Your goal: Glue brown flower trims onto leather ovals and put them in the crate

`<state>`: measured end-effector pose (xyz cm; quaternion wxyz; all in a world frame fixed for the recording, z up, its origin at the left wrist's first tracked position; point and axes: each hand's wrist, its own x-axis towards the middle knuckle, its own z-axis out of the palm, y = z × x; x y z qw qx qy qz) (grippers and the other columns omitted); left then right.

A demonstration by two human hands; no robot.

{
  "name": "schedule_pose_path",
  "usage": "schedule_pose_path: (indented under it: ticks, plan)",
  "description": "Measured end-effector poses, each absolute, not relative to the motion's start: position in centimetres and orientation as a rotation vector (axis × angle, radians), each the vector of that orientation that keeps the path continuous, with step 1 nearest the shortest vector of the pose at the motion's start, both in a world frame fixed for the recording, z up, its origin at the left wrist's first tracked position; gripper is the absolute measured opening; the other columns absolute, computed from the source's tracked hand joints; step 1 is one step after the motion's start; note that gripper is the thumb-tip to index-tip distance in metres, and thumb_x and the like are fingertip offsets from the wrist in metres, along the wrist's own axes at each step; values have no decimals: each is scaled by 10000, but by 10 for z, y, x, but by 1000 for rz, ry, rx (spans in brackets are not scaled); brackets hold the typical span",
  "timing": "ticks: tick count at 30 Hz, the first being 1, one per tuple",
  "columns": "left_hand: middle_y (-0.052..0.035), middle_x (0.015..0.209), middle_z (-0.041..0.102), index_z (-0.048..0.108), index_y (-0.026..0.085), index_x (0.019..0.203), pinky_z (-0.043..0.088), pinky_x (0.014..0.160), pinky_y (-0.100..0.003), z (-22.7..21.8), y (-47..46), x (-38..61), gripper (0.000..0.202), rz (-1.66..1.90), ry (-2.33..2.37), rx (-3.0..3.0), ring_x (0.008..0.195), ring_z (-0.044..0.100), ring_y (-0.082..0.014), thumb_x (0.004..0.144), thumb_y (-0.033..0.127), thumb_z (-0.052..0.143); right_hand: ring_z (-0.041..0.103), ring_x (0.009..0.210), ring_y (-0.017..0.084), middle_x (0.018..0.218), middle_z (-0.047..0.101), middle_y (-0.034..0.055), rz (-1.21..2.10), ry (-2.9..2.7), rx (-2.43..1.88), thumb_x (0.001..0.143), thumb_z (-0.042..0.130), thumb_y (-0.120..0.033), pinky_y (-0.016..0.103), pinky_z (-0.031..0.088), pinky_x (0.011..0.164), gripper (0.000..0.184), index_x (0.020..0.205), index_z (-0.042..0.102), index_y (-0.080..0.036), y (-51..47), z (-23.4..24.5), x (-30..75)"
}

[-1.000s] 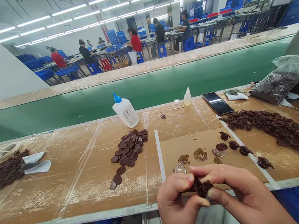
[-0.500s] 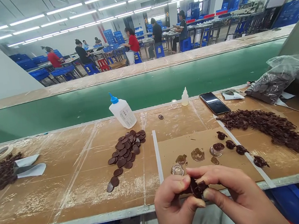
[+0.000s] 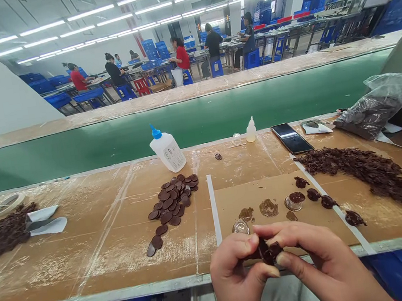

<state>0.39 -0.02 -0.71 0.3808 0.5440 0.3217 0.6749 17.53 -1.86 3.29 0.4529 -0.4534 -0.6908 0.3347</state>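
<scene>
Both hands meet over the near edge of the bench [image 3: 90,265]. The left hand [image 3: 236,277] and the right hand [image 3: 320,266] pinch one small brown piece [image 3: 268,252] between thumbs and fingertips. Just beyond them a clear cup [image 3: 240,226] sits on a cardboard sheet [image 3: 266,186]. Further left lies a pile of brown discs [image 3: 172,199], with a glue bottle [image 3: 167,150] at the far edge. A heap of brown bits [image 3: 368,169] spreads toward the right end, near a phone [image 3: 291,138].
</scene>
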Motion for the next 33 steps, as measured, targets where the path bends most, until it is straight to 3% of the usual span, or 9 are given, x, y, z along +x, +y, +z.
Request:
schedule_pose_path:
  ticks: [20, 28, 33]
  plan:
    - [-14, 733, 724, 750, 224, 846, 567, 573, -215, -6, 1, 6, 309, 1744, 817, 1392, 618, 673, -151, 691, 423, 928, 761, 1097, 252, 1199, 794, 74, 810, -1686, -1108, 938, 674, -246, 348, 628, 936, 89, 1004, 731, -265, -18, 32, 175]
    - [-2, 737, 723, 740, 225, 842, 566, 586, -207, -7, 0, 6, 311, 1743, 826, 1414, 630, 670, -142, 699, 433, 922, 774, 1064, 222, 1185, 801, 44, 825, -1686, -1103, 931, 680, -240, 303, 625, 930, 88, 992, 733, -277, -19, 34, 173]
    - [-14, 754, 727, 745, 226, 858, 572, 593, -222, -10, -1, 5, 297, 1730, 819, 1408, 633, 674, -153, 704, 403, 926, 777, 1055, 265, 1180, 799, 88, 826, -1690, -1121, 926, 677, -252, 354, 641, 907, 80, 975, 741, -256, -19, 33, 174]
